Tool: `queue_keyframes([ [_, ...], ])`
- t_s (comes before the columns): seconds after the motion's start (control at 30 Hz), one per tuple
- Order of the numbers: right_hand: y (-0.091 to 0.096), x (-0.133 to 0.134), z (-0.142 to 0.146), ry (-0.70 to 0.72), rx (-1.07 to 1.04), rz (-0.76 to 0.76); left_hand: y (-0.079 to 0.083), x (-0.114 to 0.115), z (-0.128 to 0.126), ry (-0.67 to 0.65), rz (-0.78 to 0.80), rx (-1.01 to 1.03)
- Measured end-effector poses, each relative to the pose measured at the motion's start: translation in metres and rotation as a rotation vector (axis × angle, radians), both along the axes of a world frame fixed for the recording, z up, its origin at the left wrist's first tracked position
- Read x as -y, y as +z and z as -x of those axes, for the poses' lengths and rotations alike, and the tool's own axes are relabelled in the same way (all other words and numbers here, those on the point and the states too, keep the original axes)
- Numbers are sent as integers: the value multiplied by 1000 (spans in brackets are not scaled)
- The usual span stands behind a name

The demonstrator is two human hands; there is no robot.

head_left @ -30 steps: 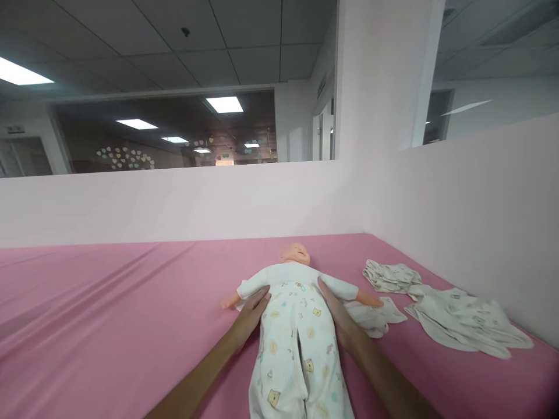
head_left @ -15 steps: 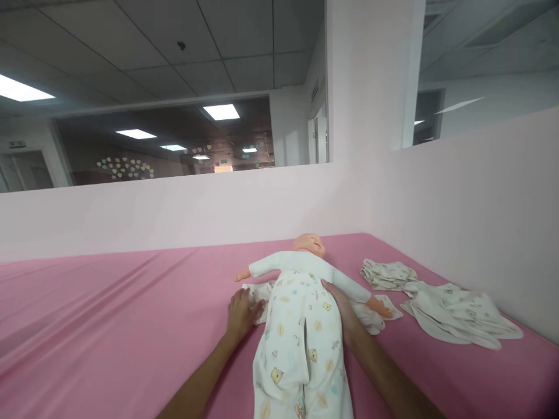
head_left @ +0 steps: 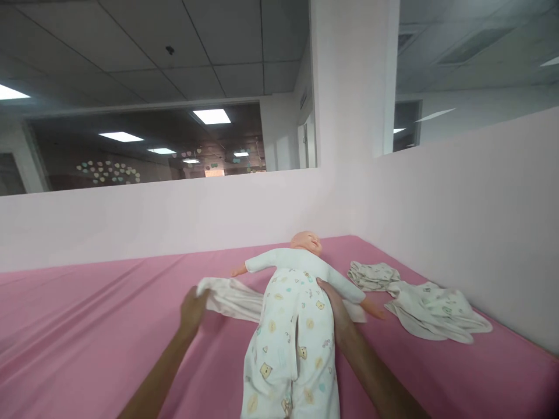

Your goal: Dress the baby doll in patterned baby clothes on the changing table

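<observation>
A baby doll (head_left: pixel 303 256) lies on its back, head toward the far wall and arms spread. It wears a white long-sleeved top and pale trousers (head_left: pixel 273 326) printed with bears. My left hand (head_left: pixel 193 308), slightly blurred, is closed on the end of a white cloth (head_left: pixel 233 299) and holds it out to the left of the doll. The cloth runs under the doll's waist, and a part of it shows on the right. My right hand (head_left: pixel 337 302) grips the doll's side at the waist; most of its fingers are hidden behind the doll.
A pink sheet (head_left: pixel 109 343) covers the surface. To the right of the doll lie a folded printed cloth (head_left: pixel 374 276) and a spread-out white printed garment (head_left: pixel 441 311). White walls (head_left: pixel 196 215) with windows rise behind and on the right.
My left hand has moved left, drawing the cloth out from under the doll; less of the cloth shows on the right. My right hand stays at the waist. The view has shifted slightly right.
</observation>
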State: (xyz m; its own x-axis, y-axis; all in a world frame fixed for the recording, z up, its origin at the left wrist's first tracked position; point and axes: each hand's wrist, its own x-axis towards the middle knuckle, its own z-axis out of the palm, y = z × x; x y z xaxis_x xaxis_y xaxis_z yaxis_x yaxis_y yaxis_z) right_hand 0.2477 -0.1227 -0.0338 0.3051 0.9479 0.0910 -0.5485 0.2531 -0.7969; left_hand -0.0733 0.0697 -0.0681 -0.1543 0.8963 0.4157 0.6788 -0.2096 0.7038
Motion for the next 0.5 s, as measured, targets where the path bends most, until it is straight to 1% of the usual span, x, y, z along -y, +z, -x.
queue_keyframes([
  [0.07, -1, -1, -3, 58, -45, -27, 17, -3, 32, 176, -85, 120],
  [0.1, -2, -2, -3, 79, -66, -41, 25, -4, 45, 263, -191, 277],
  [0.13, -3, -4, -4, 82, -78, -53, 32, -2, 53, 294, -250, 359],
  [0.17, -5, -5, -4, 80, -85, -56, 36, 1, 57, 292, -289, 429],
  [0.2, -6, -5, -4, 74, -90, -48, 39, 7, 56, 248, -291, 461],
  [0.23, -6, -6, -4, 64, -90, -29, 38, 14, 50, 174, -248, 441],
  [0.27, -6, -6, -4, 53, -87, -8, 36, 22, 41, 69, -178, 393],
  [0.3, -6, -6, -3, 46, -80, 3, 32, 31, 29, -29, -99, 321],
  [0.37, -5, -5, -2, 55, -69, -5, 19, 49, 1, -282, 61, 77],
  [0.43, -4, -4, -1, 69, -58, -9, 5, 63, -24, -493, 110, -49],
  [0.5, -5, -3, 0, 20, -19, -10, -8, 71, -40, -653, 82, -235],
])
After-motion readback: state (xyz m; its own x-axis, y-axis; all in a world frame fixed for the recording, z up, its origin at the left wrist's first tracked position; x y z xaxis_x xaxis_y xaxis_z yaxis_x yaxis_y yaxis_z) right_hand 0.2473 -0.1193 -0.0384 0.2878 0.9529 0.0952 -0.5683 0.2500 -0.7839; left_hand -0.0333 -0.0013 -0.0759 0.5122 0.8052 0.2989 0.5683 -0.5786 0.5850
